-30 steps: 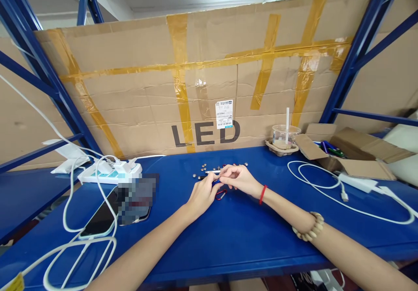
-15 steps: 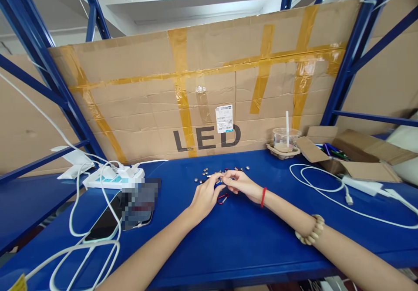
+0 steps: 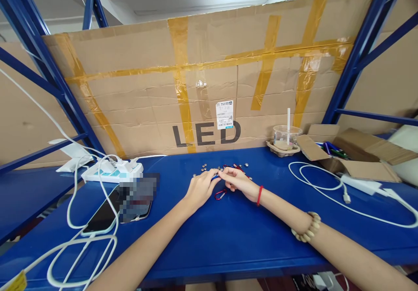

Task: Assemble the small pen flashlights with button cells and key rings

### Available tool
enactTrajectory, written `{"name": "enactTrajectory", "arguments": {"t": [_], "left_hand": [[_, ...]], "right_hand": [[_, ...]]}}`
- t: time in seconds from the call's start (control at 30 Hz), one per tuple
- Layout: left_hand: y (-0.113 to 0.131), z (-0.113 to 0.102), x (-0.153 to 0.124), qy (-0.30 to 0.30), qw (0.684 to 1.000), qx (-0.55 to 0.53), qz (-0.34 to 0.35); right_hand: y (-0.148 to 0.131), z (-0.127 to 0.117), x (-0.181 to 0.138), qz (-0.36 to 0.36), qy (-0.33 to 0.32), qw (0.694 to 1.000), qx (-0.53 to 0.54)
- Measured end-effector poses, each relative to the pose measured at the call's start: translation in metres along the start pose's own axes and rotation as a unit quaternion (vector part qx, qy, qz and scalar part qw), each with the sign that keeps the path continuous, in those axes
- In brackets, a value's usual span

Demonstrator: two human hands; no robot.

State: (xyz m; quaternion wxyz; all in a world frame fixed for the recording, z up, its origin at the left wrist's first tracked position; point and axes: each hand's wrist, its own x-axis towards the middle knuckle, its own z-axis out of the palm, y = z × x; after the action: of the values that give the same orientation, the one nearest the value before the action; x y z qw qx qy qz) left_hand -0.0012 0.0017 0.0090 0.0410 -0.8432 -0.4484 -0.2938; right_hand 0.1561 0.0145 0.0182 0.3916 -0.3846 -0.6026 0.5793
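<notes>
My left hand and my right hand meet over the middle of the blue table. Both have their fingers pinched together on a small blue object that is too small to name. A red carabiner lies on the table just below and between my hands. Several small silver button-like pieces are scattered on the table just beyond my fingers. My right wrist wears a red string and, farther up, a bead bracelet.
A phone and white power strip with looping cables lie at the left. A plastic cup with a straw, an open cardboard box and a white charger cable sit at the right. A taped cardboard sheet backs the table.
My hands have stayed together on the small object with only slight finger shifts. The view has tilted a little with my head.
</notes>
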Motion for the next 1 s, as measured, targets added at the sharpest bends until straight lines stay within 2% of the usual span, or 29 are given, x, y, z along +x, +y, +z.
{"name": "enactTrajectory", "arguments": {"t": [0.3,0.7,1.0], "left_hand": [[0.004,-0.001,0.003,-0.077,0.995,-0.009,-0.056],[-0.001,0.003,0.003,-0.026,0.997,0.005,-0.066],[0.000,0.006,0.001,-0.029,0.998,0.021,-0.052]], "right_hand": [[0.004,-0.002,0.004,0.028,0.037,0.999,-0.018],[0.012,-0.005,0.009,0.024,0.058,0.998,-0.030],[0.008,-0.004,0.006,0.030,0.082,0.994,-0.058]]}}
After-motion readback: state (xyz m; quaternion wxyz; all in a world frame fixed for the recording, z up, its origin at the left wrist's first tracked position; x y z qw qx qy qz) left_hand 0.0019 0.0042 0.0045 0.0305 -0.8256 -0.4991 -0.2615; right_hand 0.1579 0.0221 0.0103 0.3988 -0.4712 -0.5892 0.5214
